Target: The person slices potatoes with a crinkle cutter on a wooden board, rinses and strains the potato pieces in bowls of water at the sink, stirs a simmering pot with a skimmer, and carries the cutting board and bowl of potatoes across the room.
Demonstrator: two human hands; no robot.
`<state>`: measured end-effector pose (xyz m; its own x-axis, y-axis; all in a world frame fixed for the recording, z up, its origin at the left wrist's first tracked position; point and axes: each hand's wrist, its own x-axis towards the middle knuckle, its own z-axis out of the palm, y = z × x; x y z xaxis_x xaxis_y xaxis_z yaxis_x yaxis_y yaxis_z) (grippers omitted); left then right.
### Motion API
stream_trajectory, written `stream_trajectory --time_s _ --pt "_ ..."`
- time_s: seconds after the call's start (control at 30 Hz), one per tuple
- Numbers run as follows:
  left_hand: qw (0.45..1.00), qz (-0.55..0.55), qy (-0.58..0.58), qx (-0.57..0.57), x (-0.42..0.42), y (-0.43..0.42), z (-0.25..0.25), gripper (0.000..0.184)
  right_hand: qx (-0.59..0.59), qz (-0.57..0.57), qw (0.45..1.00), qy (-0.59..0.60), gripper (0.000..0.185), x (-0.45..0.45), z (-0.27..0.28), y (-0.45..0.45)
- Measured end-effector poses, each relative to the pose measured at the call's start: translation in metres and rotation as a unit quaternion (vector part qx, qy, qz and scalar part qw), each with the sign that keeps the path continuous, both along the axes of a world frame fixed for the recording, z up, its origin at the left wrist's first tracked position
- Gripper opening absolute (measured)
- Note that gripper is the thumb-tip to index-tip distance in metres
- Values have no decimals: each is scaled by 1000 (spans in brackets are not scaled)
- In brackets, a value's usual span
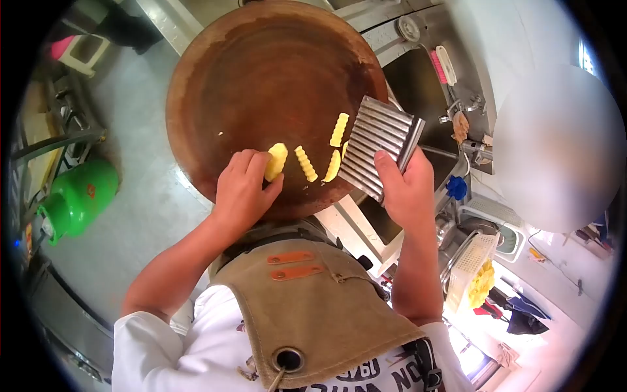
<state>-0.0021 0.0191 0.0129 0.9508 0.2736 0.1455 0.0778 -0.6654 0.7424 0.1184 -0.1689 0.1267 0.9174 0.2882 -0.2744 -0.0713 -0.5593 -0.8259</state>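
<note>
Potato piece (pixel 277 161) pinched in left grip (pixel 245 178), probably firm, slippery; wavy cutter (pixel 375 147), likely stiff, clasped in right grip (pixel 410 186), best held by thick edge (pixel 412 142).

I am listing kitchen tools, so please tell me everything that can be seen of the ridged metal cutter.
The cutter is a broad, four-sided, silvery grey plate, metal by its look, with parallel ridges and a thicker strip along one edge. The right hand grips it near that strip, thumb on the ridged side, which faces the camera. Held at a slant, it overlaps the right side of the round brown board in this view; whether they touch is unclear.
</note>
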Motion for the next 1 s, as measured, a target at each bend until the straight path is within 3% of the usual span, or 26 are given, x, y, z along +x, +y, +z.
stream_trajectory --time_s 0.1,0.3,0.4,0.5,0.73,0.83,1.0 --pt "976 98 97 -171 0 5 10 21 50 -10 997 53 25 -16 -6 12" --pt "955 74 259 -121 -15 41 16 14 -24 110 993 34 24 -36 -26 40" --pt "969 85 146 -179 -17 36 12 11 -46 128 990 27 23 -40 -34 49" --pt "978 46 130 -157 -15 20 6 11 -69 152 986 -2 24 -43 -41 56" --pt "939 116 190 -262 -3 29 6 18 -241 275 927 -90 21 -44 -26 88" --pt "931 121 203 -278 3 31 7 21 -253 348 886 -173 18 -41 -21 100" --pt "924 132 209 -291 4 33 10 22 -274 364 878 -151 17 -38 -28 107"
